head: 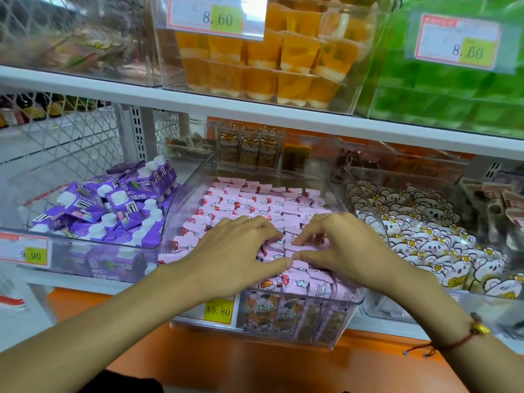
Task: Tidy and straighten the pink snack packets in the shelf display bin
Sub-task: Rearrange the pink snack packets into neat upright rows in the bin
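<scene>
On the middle shelf, between a bin of purple cartons and a bin of white flower-print bags, sits the clear bin with the pink packets — filled nearly to the rim.

Packets: small sealed pillow wrappers, crimped ends, glossy film. Judged light, soft-sided, a bit slippery against one another; contents probably crushable if pinched hard. Back rows stand in fairly even lines; the near rows look looser, some tipped or turned. At the front wall a few packets stand on end, print facing out.

Hands: both lie over the near middle of the bin, palms down, thumbs almost touching.
- Left hand — fingers long and only slightly bent, laid flat on the packet tops; pressing, not holding anything.
- Right hand — fingers curled down, tips among the packets near the centre; it seems to nip one packet's edge, though the grip is partly hidden by the knuckles. A red cord bracelet sits on that wrist.

Where to take hold: best by the crimped end or across the flat faces with fingertips, one or a few at a time; whole rows shift better under a flat palm than by pinching.

Relative to the grip: the untidy packets lie directly beneath and just ahead of the fingertips; tidy rows lie beyond, toward the back wall. A yellow price tag hangs on the front, below the left wrist.
</scene>
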Motion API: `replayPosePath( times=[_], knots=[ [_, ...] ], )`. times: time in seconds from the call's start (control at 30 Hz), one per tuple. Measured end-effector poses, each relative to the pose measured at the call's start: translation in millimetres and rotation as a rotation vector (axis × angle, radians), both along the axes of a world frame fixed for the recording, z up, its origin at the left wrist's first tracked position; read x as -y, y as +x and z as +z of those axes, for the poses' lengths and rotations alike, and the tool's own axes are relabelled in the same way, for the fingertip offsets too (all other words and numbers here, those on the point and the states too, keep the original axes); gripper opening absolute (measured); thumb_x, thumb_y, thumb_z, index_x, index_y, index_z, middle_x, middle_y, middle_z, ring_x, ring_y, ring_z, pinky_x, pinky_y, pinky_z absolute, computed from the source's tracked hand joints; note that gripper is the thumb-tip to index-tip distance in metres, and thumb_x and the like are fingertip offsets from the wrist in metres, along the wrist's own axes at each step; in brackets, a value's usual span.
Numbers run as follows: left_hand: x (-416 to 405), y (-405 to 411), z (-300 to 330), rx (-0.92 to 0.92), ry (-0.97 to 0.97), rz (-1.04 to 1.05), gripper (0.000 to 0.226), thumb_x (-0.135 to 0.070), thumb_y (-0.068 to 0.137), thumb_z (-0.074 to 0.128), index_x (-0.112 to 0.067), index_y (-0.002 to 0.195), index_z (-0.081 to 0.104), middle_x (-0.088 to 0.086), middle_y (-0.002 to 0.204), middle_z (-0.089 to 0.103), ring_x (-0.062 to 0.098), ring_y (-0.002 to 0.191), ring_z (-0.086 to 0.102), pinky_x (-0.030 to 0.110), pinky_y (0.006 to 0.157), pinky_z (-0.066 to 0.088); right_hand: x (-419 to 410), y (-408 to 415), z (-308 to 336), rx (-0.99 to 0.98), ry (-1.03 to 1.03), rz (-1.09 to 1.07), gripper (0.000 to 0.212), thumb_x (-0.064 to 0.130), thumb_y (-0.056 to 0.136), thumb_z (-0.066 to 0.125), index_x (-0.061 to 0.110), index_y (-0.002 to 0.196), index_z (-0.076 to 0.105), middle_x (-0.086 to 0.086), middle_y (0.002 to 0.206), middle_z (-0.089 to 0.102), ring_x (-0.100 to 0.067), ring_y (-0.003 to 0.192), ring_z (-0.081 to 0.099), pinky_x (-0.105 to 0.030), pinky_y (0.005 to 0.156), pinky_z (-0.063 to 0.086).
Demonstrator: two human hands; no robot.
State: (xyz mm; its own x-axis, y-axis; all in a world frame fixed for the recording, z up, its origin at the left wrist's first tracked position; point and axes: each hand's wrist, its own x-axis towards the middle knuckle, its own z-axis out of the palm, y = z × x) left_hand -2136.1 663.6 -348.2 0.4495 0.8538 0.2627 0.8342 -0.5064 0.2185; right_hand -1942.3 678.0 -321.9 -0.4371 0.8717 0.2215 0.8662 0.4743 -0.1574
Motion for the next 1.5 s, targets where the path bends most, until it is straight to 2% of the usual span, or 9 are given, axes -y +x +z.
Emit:
replayPosePath(
  times=[0.43, 0.63, 0.73, 0.87, 0.97, 1.1, 1.23, 1.33, 1.5],
  knots=[
    [1, 3, 1, 0.025, -0.007, 0.053, 0.052, -0.065, 0.085, 0.045, -0.033, 0.126, 0.052, -0.016, 0.121, 0.052, 0.007, 0.097, 0.05, 0.025, 0.077, 0.027, 6, -9, -12, 0.099, 0.351, 0.073, 0.023, 0.037, 0.101, 0.024, 0.02, 0.106, 0.039, 0.002, 0.092, 0.056, -0.031, 0.076, 0.056, -0.035, 0.053, 0.032],
    [2, 1, 1, -0.019, -0.003, 0.034, 0.053, -0.063, 0.088, 0.041, -0.031, 0.13, 0.05, -0.014, 0.124, 0.051, 0.01, 0.106, 0.048, 0.026, 0.08, 0.027, 11, -6, 4, -0.552, 0.476, 0.024, 0.012, 0.031, 0.099, 0.042, 0.023, 0.093, 0.049, 0.011, 0.076, 0.056, -0.007, 0.062, 0.054, -0.031, 0.056, 0.044],
    [4, 1, 2, -0.004, 0.016, 0.027, 0.046, -0.063, 0.09, 0.034, -0.03, 0.115, 0.055, -0.013, 0.108, 0.053, 0.011, 0.092, 0.051, 0.024, 0.067, 0.029, 12, 1, 10, -0.811, 0.461, -0.048, 0.013, 0.024, 0.099, 0.044, 0.017, 0.092, 0.052, 0.004, 0.075, 0.059, -0.016, 0.066, 0.058, -0.038, 0.057, 0.05],
    [10, 1, 9, 0.334, -0.06, 0.048, 0.058, -0.075, 0.083, 0.014, -0.043, 0.111, 0.053, -0.021, 0.099, 0.053, -0.007, 0.081, 0.053, 0.018, 0.064, 0.038, 13, 8, 12, -1.149, 0.212, -0.154, 0.015, 0.016, 0.099, 0.044, 0.015, 0.088, 0.055, -0.003, 0.076, 0.063, -0.013, 0.067, 0.061, -0.026, 0.06, 0.055],
    [13, 4, 13, 0.627, -0.151, 0.02, 0.059, -0.082, 0.076, 0.029, -0.051, 0.123, 0.045, -0.03, 0.109, 0.054, -0.016, 0.094, 0.052, 0.018, 0.076, 0.046, 14, 4, 9, -1.312, 0.029, -0.18, 0.017, 0.011, 0.098, 0.043, 0.012, 0.087, 0.056, -0.004, 0.076, 0.064, -0.003, 0.064, 0.063, -0.015, 0.056, 0.052],
    [13, 8, 17, 0.833, -0.251, -0.064, 0.027, -0.043, 0.087, 0.058, -0.041, 0.114, 0.061, -0.017, 0.101, 0.066, 0.001, 0.087, 0.062, 0.023, 0.073, 0.053, 16, -2, 9, -1.352, -0.107, -0.148, 0.016, 0.011, 0.097, 0.046, 0.01, 0.088, 0.06, -0.01, 0.084, 0.066, -0.009, 0.07, 0.066, -0.016, 0.056, 0.052],
    [7, 2, 24, 1.124, -0.433, 0.127, 0.018, -0.037, 0.091, 0.056, -0.032, 0.089, 0.074, -0.001, 0.087, 0.074, 0.009, 0.075, 0.063, 0.019, 0.061, 0.051, 17, 1, 13, -1.08, 0.067, -0.154, 0.008, 0.02, 0.093, 0.055, 0.021, 0.1, 0.057, 0.005, 0.093, 0.062, -0.007, 0.084, 0.059, -0.032, 0.082, 0.053],
    [4, -1, 28, 1.238, -0.547, 0.264, 0.026, -0.044, 0.089, 0.057, -0.024, 0.085, 0.074, 0.005, 0.083, 0.075, 0.012, 0.069, 0.067, 0.02, 0.047, 0.043, 27, -2, 13, -0.713, 0.199, 0.02, 0.038, 0.023, 0.087, 0.063, 0.027, 0.123, 0.05, 0.012, 0.116, 0.055, -0.003, 0.11, 0.05, -0.021, 0.096, 0.041],
    [11, 2, 27, 1.042, -0.361, 0.198, 0.029, -0.052, 0.087, 0.053, -0.036, 0.082, 0.076, -0.016, 0.079, 0.072, -0.01, 0.059, 0.062, 0.016, 0.059, 0.041, 36, -16, 9, -0.175, 0.397, 0.119, 0.054, 0.029, 0.082, 0.06, 0.025, 0.134, 0.049, 0.004, 0.133, 0.047, -0.015, 0.125, 0.033, -0.029, 0.106, 0.019]
  ],
)
